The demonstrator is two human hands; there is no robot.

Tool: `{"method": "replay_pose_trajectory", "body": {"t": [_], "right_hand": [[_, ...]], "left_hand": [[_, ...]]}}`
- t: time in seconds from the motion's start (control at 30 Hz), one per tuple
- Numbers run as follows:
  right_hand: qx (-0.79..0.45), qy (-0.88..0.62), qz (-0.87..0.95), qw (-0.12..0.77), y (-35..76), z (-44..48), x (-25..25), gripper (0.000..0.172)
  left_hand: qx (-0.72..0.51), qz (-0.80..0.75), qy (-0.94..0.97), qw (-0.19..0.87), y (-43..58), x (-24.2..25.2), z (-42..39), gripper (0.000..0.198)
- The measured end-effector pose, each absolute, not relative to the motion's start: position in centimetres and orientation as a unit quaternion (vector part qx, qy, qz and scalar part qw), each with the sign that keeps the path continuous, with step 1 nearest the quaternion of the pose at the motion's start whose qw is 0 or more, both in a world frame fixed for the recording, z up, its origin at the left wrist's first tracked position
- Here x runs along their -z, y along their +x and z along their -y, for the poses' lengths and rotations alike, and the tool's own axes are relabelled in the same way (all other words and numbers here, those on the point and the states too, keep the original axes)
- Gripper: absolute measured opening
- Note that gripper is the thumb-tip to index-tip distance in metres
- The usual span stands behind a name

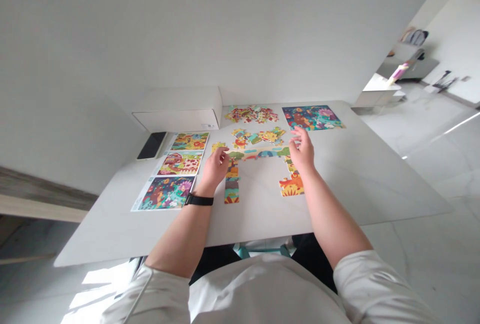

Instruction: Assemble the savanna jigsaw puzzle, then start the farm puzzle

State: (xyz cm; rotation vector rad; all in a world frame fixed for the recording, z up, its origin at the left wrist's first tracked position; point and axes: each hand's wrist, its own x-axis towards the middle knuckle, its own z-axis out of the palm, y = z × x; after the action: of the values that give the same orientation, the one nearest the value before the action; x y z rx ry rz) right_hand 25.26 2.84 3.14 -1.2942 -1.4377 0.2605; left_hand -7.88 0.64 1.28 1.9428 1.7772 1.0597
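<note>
My left hand [216,165] is over the upper left corner of a partly joined jigsaw border, its fingers loosely curled and nothing visible in them. The border's left strip [232,184] runs down beside it, and a yellow puzzle piece [218,146] lies just behind it. At the upper right corner is my right hand [303,150], fingers apart and empty. The top strip [262,154] spans between both hands, showing trees and clouds. Below my right hand, the right strip [292,185] has an orange animal; my hand and forearm partly cover it.
Loose pieces [262,136] lie behind the border, with a reddish pile [253,114] farther back. A dark picture sheet [314,117] is back right. Leftward are a sheet of three pictures [180,163], a phone [152,145] and a white box [180,109] by the wall.
</note>
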Motion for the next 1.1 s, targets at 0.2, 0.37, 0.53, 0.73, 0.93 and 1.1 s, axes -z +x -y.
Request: {"method": "replay_pose_trajectory", "body": {"t": [0.2, 0.37, 0.53, 0.73, 0.93, 1.1], "right_hand": [[-0.132, -0.551, 0.61, 0.555, 25.7, -3.4, -2.7, 0.054], [-0.135, -0.562, 0.605, 0.548, 25.8, -3.9, -2.3, 0.052], [-0.145, -0.57, 0.6, 0.542, 25.9, -4.0, -2.1, 0.051], [-0.147, -0.565, 0.607, 0.54, 25.8, -3.9, -2.2, 0.047], [-0.152, -0.55, 0.62, 0.538, 25.4, -3.6, -2.5, 0.045], [-0.16, -0.554, 0.622, 0.53, 25.2, -3.6, -2.5, 0.044]], "left_hand": [[-0.376, -0.624, 0.675, 0.114, -8.3, -0.3, -1.2, 0.029], [-0.377, -0.651, 0.656, 0.061, -9.2, 0.2, -1.7, 0.03], [-0.374, -0.695, 0.61, 0.065, -10.7, -0.1, -2.5, 0.035], [-0.328, -0.692, 0.639, 0.077, -11.8, -1.0, -4.5, 0.043], [-0.27, -0.672, 0.687, 0.055, -10.0, -2.1, -7.4, 0.035], [-0.228, -0.612, 0.755, 0.053, -4.8, -2.8, -10.2, 0.036]]}}
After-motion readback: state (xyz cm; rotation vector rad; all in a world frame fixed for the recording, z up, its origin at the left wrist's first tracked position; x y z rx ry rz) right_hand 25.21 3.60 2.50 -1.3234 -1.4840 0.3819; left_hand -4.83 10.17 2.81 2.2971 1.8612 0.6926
